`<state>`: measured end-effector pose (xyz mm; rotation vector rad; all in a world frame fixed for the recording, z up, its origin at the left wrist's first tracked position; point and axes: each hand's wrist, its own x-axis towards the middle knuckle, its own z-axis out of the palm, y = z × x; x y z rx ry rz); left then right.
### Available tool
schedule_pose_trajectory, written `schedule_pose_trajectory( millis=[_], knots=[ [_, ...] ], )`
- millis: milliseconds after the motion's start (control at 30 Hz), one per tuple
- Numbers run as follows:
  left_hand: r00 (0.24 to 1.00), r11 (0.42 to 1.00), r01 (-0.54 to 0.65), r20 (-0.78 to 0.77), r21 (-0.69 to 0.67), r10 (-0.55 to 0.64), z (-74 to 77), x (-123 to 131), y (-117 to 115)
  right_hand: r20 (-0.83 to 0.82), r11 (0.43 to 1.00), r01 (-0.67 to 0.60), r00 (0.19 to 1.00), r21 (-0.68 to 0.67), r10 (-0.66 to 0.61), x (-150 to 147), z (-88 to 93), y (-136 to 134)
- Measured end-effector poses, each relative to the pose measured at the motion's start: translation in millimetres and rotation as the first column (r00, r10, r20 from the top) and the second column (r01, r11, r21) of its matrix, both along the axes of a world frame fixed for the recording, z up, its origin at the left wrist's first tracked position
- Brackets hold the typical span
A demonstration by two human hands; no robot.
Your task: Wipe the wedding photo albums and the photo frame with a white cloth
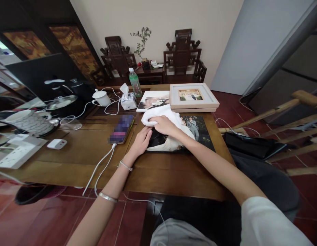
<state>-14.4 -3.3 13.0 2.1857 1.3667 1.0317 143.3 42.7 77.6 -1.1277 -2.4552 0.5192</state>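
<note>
A large photo print [203,136] lies flat on the wooden table in front of me, showing people in formal dress on a dark ground. My right hand [163,125] is closed on a white cloth [160,112] and presses it on the upper left part of the print. The cloth spreads over part of the picture. At the print's left edge rests my left hand [142,139], its fingers stretched out and laid along the border. Behind the cloth lies another photo print [140,106], partly covered.
Framed pictures [212,99] are stacked at the back right. A phone [125,128] with a charging cable lies left of the print. Farther left stand a tissue box [128,101], a bottle [134,82], a lidded cup [101,98], a kettle [30,121] and a power strip [13,153].
</note>
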Motion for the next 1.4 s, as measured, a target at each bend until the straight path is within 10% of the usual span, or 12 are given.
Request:
schedule_pose_trajectory(
  millis=[400,733,1167,1400],
  knots=[
    [1.000,1.000,0.023,-0.010,-0.006,-0.024,-8.8,-4.2,3.6,0.185,0.984,0.102,0.974,0.142,-0.128,152.2,-14.9,-26.6],
    [0.999,0.999,0.030,-0.014,-0.022,-0.031,-7.7,-3.4,2.6,0.320,0.983,-0.143,0.942,0.114,0.100,155.5,-14.9,-147.1],
    [0.999,0.999,0.046,-0.009,-0.019,-0.046,-10.0,-7.5,4.8,0.278,0.982,-0.020,0.960,0.187,-0.033,164.7,-11.1,-9.6],
    [0.999,0.998,0.049,-0.016,-0.031,-0.049,-10.0,-7.9,5.3,0.297,0.976,0.061,0.947,0.211,-0.123,160.3,-17.0,-17.0]
  ],
)
